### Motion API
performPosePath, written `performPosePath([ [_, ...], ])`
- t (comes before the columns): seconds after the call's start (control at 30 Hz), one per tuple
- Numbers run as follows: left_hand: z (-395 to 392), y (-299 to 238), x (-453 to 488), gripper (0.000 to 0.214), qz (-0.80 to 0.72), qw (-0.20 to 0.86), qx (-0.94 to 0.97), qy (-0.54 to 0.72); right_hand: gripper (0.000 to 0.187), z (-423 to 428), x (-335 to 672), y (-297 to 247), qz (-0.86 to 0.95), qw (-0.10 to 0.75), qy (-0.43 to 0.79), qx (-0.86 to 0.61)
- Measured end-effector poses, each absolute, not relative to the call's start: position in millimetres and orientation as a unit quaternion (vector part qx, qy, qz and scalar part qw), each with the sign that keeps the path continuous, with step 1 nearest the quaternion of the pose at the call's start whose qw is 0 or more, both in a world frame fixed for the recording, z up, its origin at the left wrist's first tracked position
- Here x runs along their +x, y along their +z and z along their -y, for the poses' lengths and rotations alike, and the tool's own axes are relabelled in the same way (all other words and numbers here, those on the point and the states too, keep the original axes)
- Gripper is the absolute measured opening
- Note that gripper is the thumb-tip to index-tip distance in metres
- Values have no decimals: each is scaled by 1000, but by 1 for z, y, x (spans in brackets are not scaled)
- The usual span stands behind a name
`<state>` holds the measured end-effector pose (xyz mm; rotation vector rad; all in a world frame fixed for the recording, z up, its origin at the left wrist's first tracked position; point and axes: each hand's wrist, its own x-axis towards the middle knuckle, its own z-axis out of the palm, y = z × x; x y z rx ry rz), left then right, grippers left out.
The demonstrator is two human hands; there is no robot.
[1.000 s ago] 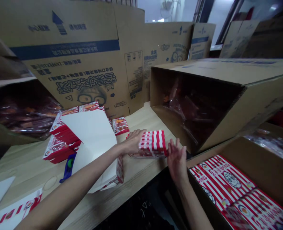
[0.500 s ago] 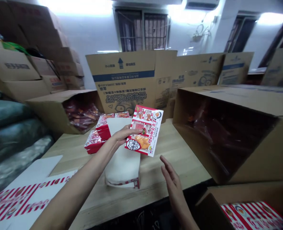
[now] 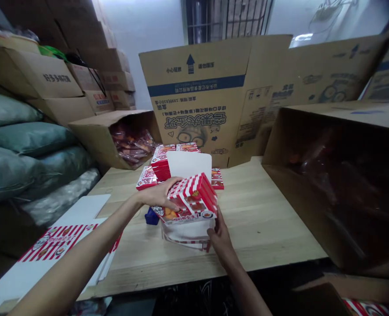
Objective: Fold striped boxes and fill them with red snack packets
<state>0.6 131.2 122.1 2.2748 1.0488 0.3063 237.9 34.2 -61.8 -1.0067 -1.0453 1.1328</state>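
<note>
My left hand (image 3: 163, 193) is closed around a stack of small red-and-white striped snack packs (image 3: 194, 193), fingers over the top and left side. The stack is tilted over the open mouth of a white carton (image 3: 189, 230) on the table, whose white lid flap (image 3: 189, 163) stands up behind. My right hand (image 3: 220, 235) grips the carton's right side, thumb at the front and fingers partly hidden behind the wall. Behind the carton lie red snack boxes (image 3: 161, 169), and another red pack (image 3: 217, 179) shows to the right of the flap. A small blue object (image 3: 152, 216) sits left of the carton.
Flat printed cartons (image 3: 59, 245) lie at the table's left. A cardboard box (image 3: 92, 127) of wrapped packets stands at the back left, and a larger open box (image 3: 339, 109) on the right. A cardboard panel (image 3: 197, 96) rises behind; green sacks (image 3: 33, 136) are piled far left.
My left hand has lowered the packs and tilted them over the white carton. My right hand, open in the air before, has moved in and taken hold of the carton's side. The view has shifted.
</note>
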Motion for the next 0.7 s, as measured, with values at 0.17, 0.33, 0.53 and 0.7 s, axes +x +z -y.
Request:
performPosePath([
  [0.17, -146, 106, -7, 102, -381, 278, 879, 69, 115, -35, 252, -55, 397, 589, 545, -445],
  [0.33, -147, 122, -12, 97, -366, 253, 895, 28, 114, -36, 261, -54, 392, 579, 536, -473],
  [0.53, -135, 89, 10, 94, -441, 138, 885, -55, 104, -24, 253, -52, 477, 548, 521, -447],
  [0.7, -128, 45, 28, 104, -477, 127, 868, -52, 102, 3, 251, -37, 534, 521, 476, -465],
])
